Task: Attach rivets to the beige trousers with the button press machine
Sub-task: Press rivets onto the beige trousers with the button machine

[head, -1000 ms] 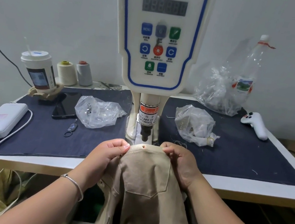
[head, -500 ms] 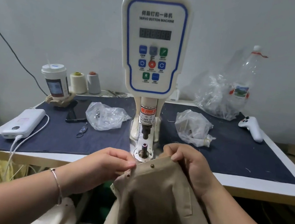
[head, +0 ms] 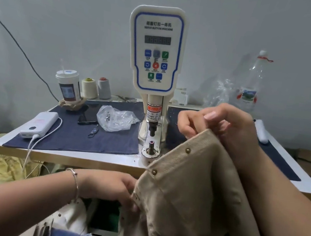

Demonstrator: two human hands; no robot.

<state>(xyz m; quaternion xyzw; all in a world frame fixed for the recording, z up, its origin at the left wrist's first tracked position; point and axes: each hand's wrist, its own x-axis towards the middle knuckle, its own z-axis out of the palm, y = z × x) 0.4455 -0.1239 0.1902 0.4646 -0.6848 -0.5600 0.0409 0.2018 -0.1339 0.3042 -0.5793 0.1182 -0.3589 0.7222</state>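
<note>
the beige trousers (head: pixel 188 202) are lifted off the table (head: pixel 65 158), hanging in front of its near edge and to the right of the button press machine (head: pixel 152 57), which stands at the middle of the table. two brass rivets show along the fabric's upper fold: one rivet (head: pixel 187 150) higher up, the other rivet (head: pixel 154 171) lower, level with the table's near edge. the machine's lower die (head: pixel 151 143) is bare, with the punch above it and the cloth just beside it, not on it.

the right hand (head: pixel 223 127) is raised above the right half of the table, fingers curled and pinching the top edge of the trousers. the left hand (head: pixel 112 188) is low, below the table's near edge, gripping the left side of the fabric; its fingertips are hidden in the folds, so i cannot tell exactly how they lie. a bracelet (head: pixel 76 178) sits on that wrist.

on the dark mat (head: pixel 72 136), left half: a power bank (head: pixel 39 124) near the left edge with its cable over the near edge, a phone (head: pixel 89 115), a plastic bag (head: pixel 116 118) beside the machine, a cup (head: pixel 68 85) and two thread cones (head: pixel 96 88) toward the far left corner. a plastic bottle (head: pixel 252 81) stands at the far right.
</note>
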